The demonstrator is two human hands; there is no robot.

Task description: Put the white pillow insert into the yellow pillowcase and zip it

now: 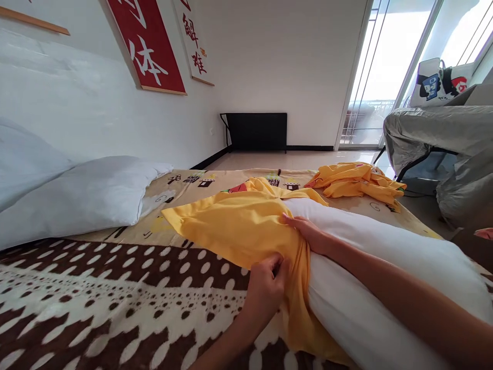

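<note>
A yellow pillowcase lies across the bed, its open end around the near end of a white pillow that stretches to the right. My left hand is closed in a fist on the lower edge of the yellow cloth. Higher up and to the right, my right hand grips the cloth near its opening, with the fingertips on the yellow fabric and the wrist lying over the white pillow. A flat corner of the pillowcase points left. The pillow's end inside the cloth is hidden.
A crumpled yellow cloth lies at the bed's far right. White pillows rest at the left by the wall. The bed carries a brown and white patterned blanket. Beyond stand a black panel and, at right, a covered table.
</note>
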